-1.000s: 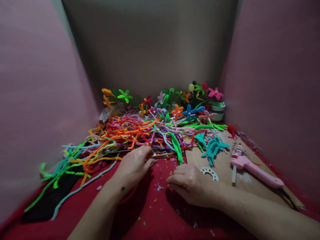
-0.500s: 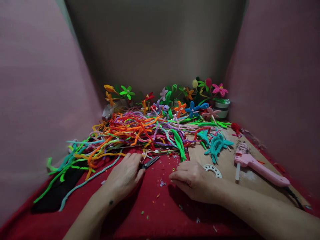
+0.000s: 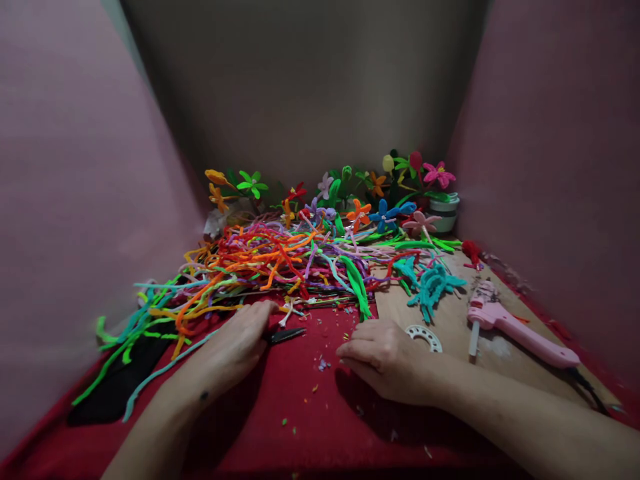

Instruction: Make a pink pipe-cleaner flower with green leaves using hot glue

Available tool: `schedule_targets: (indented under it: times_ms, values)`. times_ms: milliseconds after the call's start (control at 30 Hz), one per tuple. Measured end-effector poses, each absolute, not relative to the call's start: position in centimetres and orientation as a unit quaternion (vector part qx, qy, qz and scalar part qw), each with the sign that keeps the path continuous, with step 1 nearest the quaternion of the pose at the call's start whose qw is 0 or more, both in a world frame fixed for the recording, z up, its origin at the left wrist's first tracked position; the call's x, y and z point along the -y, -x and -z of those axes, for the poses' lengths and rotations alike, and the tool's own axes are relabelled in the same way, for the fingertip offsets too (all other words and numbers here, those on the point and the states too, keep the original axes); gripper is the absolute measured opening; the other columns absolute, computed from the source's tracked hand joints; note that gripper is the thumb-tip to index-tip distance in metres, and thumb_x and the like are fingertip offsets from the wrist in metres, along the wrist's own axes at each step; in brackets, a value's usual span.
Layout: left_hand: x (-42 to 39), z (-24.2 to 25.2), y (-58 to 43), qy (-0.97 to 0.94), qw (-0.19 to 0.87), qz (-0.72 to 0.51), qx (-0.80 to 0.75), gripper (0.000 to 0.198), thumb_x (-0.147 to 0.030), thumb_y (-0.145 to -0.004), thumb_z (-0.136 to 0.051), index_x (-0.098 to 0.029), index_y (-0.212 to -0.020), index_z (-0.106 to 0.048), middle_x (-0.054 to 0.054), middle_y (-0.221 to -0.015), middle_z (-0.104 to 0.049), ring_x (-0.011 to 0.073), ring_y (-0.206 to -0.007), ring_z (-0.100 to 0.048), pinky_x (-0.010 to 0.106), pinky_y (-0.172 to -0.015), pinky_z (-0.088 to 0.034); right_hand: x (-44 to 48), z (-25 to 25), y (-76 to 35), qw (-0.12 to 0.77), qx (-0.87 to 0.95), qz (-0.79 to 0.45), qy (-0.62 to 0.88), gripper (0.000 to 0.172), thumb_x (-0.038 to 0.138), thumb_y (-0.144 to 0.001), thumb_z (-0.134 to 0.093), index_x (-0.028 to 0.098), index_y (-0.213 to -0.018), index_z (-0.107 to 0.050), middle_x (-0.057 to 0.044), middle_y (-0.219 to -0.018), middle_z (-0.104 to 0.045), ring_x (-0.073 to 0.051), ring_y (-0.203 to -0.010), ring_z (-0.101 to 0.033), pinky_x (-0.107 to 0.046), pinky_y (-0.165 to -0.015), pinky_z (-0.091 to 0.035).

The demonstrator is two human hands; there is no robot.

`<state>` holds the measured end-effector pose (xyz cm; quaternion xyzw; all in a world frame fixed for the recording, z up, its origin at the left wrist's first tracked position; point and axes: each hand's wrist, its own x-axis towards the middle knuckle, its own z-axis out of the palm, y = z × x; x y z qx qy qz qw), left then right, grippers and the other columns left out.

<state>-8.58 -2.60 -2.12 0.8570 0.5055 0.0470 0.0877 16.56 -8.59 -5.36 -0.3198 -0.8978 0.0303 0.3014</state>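
Note:
My left hand is curled around the handle end of dark scissors, low over the red cloth. Their blades point right and look closed together; the handles are hidden under my fingers. Just beyond those fingertips lies a small cream-coloured piece with a forked end. My right hand rests on the cloth with its fingers bent and pressed together. Whatever they may hold is out of sight. Bright green pipe-cleaner leaves lie just behind it.
A big tangle of coloured pipe cleaners spreads behind my hands, with pipe-cleaner flowers beyond. On the brown board to the right are a pink glue gun, a white ring and turquoise pipe-cleaner pieces. Pink walls flank both sides.
My left hand has shifted left and the scissors with it, their blades now closer together and turned flatter. The cream piece shows more clearly. My right hand stays nearly still.

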Motion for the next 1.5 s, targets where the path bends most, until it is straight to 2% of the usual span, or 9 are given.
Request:
schedule_targets:
  times_ms: [100, 167, 367, 600, 900, 1000, 1100, 1267, 1500]
  values:
    - [1.8, 1.2, 8.0, -0.868, 0.095, -0.059, -0.483, 0.021, -0.026, -0.078, -0.044, -0.019, -0.096, -0.053, 0.006, -0.096, -0.058, 0.0201, -0.088, -0.053, 0.031, -0.078, -0.040, 8.7, 5.3, -16.5, 0.304, 0.898, -0.031, 0.316, 0.024, 0.017, -0.084, -0.044, 0.013, -0.078, -0.066, -0.005, -0.060, -0.062, -0.014, -0.056, -0.055, -0.026, -0.053, -0.040]
    - [1.0, 1.2, 7.2, -0.873, 0.068, -0.050, -0.479, 0.021, -0.028, -0.080, -0.043, -0.017, -0.093, -0.056, 0.008, -0.094, -0.058, 0.0203, -0.087, -0.053, 0.031, -0.078, -0.041, 8.8, 5.3, -16.5, 0.304, 0.898, -0.030, 0.316, 0.024, 0.016, -0.084, -0.044, 0.013, -0.078, -0.067, -0.005, -0.060, -0.062, -0.014, -0.056, -0.055, -0.026, -0.053, -0.040]
    - [-0.9, 2.5, 5.3, -0.880, -0.064, 0.024, -0.469, 0.021, -0.018, -0.081, -0.037, -0.017, -0.084, -0.058, 0.009, -0.092, -0.057, 0.0189, -0.079, -0.055, 0.028, -0.067, -0.042, 8.7, 5.2, -16.6, 0.302, 0.898, -0.028, 0.318, 0.023, 0.017, -0.085, -0.044, 0.014, -0.079, -0.066, -0.004, -0.061, -0.063, -0.014, -0.057, -0.055, -0.026, -0.054, -0.040]
    - [-1.7, 2.5, 6.2, -0.854, -0.123, 0.008, -0.506, 0.024, -0.012, -0.082, -0.034, -0.015, -0.087, -0.057, 0.012, -0.090, -0.057, 0.0235, -0.084, -0.054, 0.032, -0.066, -0.042, 8.8, 5.3, -16.6, 0.293, 0.900, -0.033, 0.320, 0.024, 0.017, -0.085, -0.043, 0.013, -0.080, -0.066, -0.004, -0.061, -0.063, -0.014, -0.058, -0.055, -0.026, -0.055, -0.039]
    - [-1.7, 3.0, 5.1, -0.886, -0.061, -0.037, -0.459, 0.020, -0.025, -0.084, -0.039, -0.019, -0.085, -0.059, 0.008, -0.089, -0.055, 0.0182, -0.080, -0.052, 0.027, -0.067, -0.043, 8.7, 5.2, -16.5, 0.293, 0.901, -0.027, 0.320, 0.021, 0.018, -0.084, -0.045, 0.014, -0.079, -0.066, -0.004, -0.061, -0.062, -0.014, -0.057, -0.055, -0.026, -0.054, -0.039]
    - [-1.9, 3.2, 5.1, -0.876, -0.094, -0.022, -0.472, 0.025, -0.022, -0.085, -0.035, -0.019, -0.082, -0.059, 0.008, -0.088, -0.056, 0.0190, -0.080, -0.052, 0.027, -0.062, -0.042, 8.7, 5.3, -16.5, 0.293, 0.900, -0.029, 0.322, 0.021, 0.017, -0.084, -0.046, 0.014, -0.079, -0.066, -0.003, -0.061, -0.062, -0.014, -0.056, -0.055, -0.026, -0.053, -0.039]
    - [-2.1, 3.5, 5.6, -0.869, -0.123, -0.016, -0.480, 0.025, -0.015, -0.084, -0.035, -0.018, -0.085, -0.060, 0.008, -0.092, -0.057, 0.0195, -0.085, -0.052, 0.028, -0.067, -0.043, 8.7, 5.3, -16.5, 0.290, 0.901, -0.035, 0.322, 0.020, 0.016, -0.084, -0.046, 0.014, -0.080, -0.066, -0.003, -0.061, -0.063, -0.014, -0.057, -0.055, -0.025, -0.053, -0.039]
    - [-2.0, 3.4, 6.3, -0.860, -0.106, -0.034, -0.497, 0.025, -0.012, -0.081, -0.038, -0.019, -0.087, -0.060, 0.008, -0.095, -0.057, 0.0196, -0.088, -0.053, 0.027, -0.068, -0.043, 8.7, 5.4, -16.5, 0.289, 0.900, -0.037, 0.324, 0.022, 0.017, -0.085, -0.044, 0.015, -0.078, -0.065, -0.004, -0.060, -0.062, -0.013, -0.056, -0.055, -0.025, -0.053, -0.039]
    - [-2.2, 3.5, 6.3, -0.863, -0.070, -0.065, -0.497, 0.027, -0.024, -0.084, -0.039, -0.023, -0.087, -0.066, 0.006, -0.088, -0.059, 0.0185, -0.083, -0.054, 0.026, -0.068, -0.041, 8.8, 5.2, -16.5, 0.273, 0.903, -0.047, 0.328, 0.022, 0.017, -0.085, -0.044, 0.014, -0.079, -0.066, -0.004, -0.062, -0.063, -0.014, -0.058, -0.055, -0.026, -0.054, -0.040]
